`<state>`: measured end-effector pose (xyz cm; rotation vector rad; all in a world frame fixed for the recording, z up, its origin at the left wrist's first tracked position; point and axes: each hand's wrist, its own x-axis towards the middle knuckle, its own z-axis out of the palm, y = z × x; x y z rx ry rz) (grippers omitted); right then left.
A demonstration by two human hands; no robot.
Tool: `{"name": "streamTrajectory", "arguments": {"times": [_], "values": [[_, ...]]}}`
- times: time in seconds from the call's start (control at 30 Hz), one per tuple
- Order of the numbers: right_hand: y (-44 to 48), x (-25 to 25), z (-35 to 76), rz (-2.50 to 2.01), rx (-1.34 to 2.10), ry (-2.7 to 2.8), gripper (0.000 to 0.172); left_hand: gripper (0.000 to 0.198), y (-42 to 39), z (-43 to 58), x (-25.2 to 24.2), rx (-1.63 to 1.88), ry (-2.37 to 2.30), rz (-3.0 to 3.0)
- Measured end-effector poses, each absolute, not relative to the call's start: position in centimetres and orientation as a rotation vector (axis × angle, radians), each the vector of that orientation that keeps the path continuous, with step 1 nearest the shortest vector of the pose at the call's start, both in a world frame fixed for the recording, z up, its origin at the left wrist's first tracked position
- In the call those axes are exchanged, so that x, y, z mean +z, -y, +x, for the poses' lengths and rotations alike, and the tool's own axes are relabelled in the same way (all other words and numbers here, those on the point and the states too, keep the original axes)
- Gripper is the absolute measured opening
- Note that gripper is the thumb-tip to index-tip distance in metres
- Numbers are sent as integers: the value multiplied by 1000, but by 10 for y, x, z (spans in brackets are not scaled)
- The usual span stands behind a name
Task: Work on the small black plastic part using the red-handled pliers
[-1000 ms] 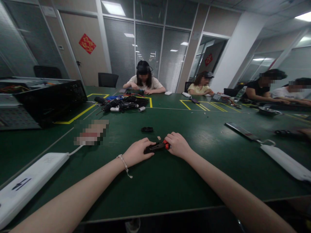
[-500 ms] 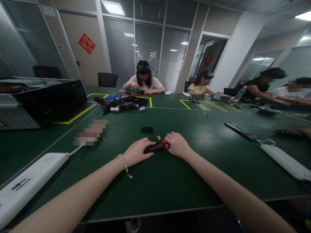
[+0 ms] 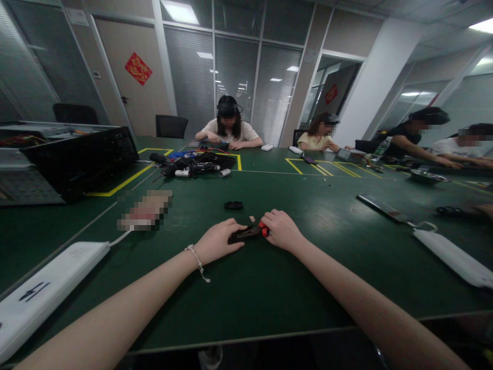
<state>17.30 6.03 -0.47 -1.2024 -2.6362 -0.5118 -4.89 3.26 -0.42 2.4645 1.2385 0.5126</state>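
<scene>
Both my hands rest on the green table [image 3: 246, 298] near its middle. My left hand [image 3: 215, 241], with a bead bracelet on the wrist, is closed over a small black part [image 3: 234, 238]. My right hand [image 3: 281, 230] grips red-handled pliers [image 3: 254, 232], whose dark jaws point left at that black part. A tiny pale piece [image 3: 251, 219] lies just beyond the pliers. A little farther off lies a small black component [image 3: 233, 205].
A white power strip [image 3: 46, 293] lies at the near left, another white strip [image 3: 452, 257] at the right. A black case [image 3: 77, 162] stands far left. A pile of dark tools [image 3: 190, 165] lies ahead. Several people sit working along the far and right sides.
</scene>
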Motion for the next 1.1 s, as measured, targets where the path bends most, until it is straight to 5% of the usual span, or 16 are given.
{"name": "streamTrajectory", "arguments": {"times": [1.1], "values": [[-59,-4,173,-1222,-489,2640,15,42,-33,-49,-5,512,-1214,2478]]}}
